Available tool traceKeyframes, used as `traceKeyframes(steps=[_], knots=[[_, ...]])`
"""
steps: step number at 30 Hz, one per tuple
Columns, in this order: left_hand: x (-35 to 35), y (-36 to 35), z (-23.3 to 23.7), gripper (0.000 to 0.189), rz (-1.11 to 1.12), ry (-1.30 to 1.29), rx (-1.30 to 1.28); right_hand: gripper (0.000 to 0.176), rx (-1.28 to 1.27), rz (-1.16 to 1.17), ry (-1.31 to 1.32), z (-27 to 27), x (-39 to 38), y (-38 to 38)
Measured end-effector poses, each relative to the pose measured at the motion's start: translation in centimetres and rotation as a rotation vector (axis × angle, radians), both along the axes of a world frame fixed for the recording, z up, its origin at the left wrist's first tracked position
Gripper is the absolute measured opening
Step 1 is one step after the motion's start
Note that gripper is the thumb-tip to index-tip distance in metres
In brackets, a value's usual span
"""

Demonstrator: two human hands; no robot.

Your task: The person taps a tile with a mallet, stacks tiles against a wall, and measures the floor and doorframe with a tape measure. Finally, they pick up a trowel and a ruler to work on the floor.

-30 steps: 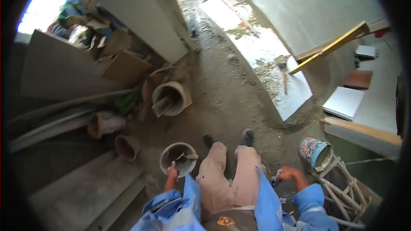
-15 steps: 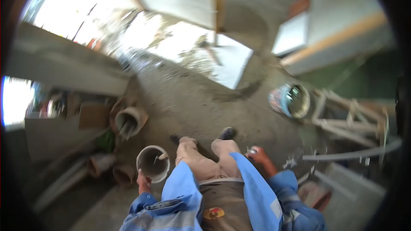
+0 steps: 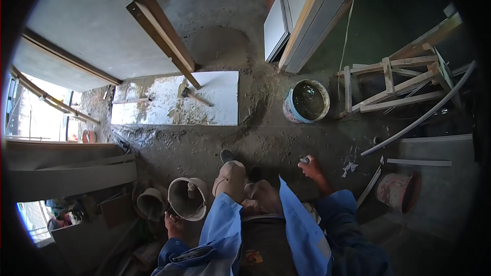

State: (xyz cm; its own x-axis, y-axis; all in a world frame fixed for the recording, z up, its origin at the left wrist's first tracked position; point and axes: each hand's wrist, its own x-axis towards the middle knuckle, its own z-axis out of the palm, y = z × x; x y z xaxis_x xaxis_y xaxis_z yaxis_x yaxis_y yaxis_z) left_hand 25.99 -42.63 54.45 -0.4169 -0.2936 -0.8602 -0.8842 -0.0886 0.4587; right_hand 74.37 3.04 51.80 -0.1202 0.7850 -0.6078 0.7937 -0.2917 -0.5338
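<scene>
My left hand [image 3: 174, 224] grips the near-left edge of a pale bucket [image 3: 204, 202], which hangs tilted beside my left leg. Inside the bucket a tool with a light, rounded handle [image 3: 191, 189] shows; its lower part is hidden. My right hand [image 3: 314, 168] is out to the right of my legs, fingers closed round a small greyish thing [image 3: 304, 160] that I cannot identify. Ahead on the floor lies a white board [image 3: 222, 107] smeared with wet mortar. A hammer-like tool [image 3: 199, 98] with a wooden handle rests on it.
A bucket of murky liquid [image 3: 291, 105] stands ahead right, beside a wooden frame [image 3: 388, 79]. Timber-edged panels [image 3: 307, 30] flank a doorway. Another bucket [image 3: 151, 204] stands at left; a reddish one [image 3: 394, 191] lies at right near white strips [image 3: 419, 162].
My view has swung right and grown sharper, so the board and liquid bucket appear farther left. One leg has stepped forward. Both hands keep their closed hold, and the carried bucket tilts more.
</scene>
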Motion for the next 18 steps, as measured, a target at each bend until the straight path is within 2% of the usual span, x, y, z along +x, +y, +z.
traceKeyframes(steps=[3, 4, 6, 8, 10, 13, 14, 17, 18], knots=[[-1.1, 4.0, -0.9, 0.041, 0.016, -0.039, 0.049, 0.058, 0.136, 0.113, -0.043, -0.6, -1.0, -0.8], [-1.4, 4.7, -1.5, 0.041, 0.017, -0.044, 0.042, 0.063, 0.037, 0.097, -0.044, 0.5, -1.8, -0.4], [-2.1, 6.7, -2.9, 0.043, -0.094, -0.062, 0.149, 0.060, 0.040, 0.065, -0.055, 0.5, -3.1, 0.1], [-1.5, 9.5, -3.0, 0.042, -0.051, -0.085, 0.071, 0.058, 0.044, 0.046, -0.060, 0.6, -3.9, 1.1], [-1.8, 11.8, -4.0, 0.037, -0.050, -0.120, 0.049, 0.061, -0.124, 0.051, -0.077, 1.1, -4.6, 2.8], [-1.9, 14.5, -5.2, 0.035, -0.019, -0.119, 0.002, 0.066, -0.116, 0.154, -0.232, 2.3, -5.8, 4.6], [-1.8, 15.2, -4.3, 0.031, -0.040, -0.128, 0.016, 0.066, -0.131, 0.166, -0.233, 3.1, -5.9, 6.0], [-3.7, 16.3, -4.8, 0.029, -0.043, -0.165, -0.061, 0.076, -0.196, 0.139, -0.244, 3.2, -6.7, 7.8], [-4.2, 15.9, -5.2, 0.031, -0.055, -0.149, -0.027, 0.079, -0.130, 0.114, -0.250, 3.7, -7.2, 8.4]])
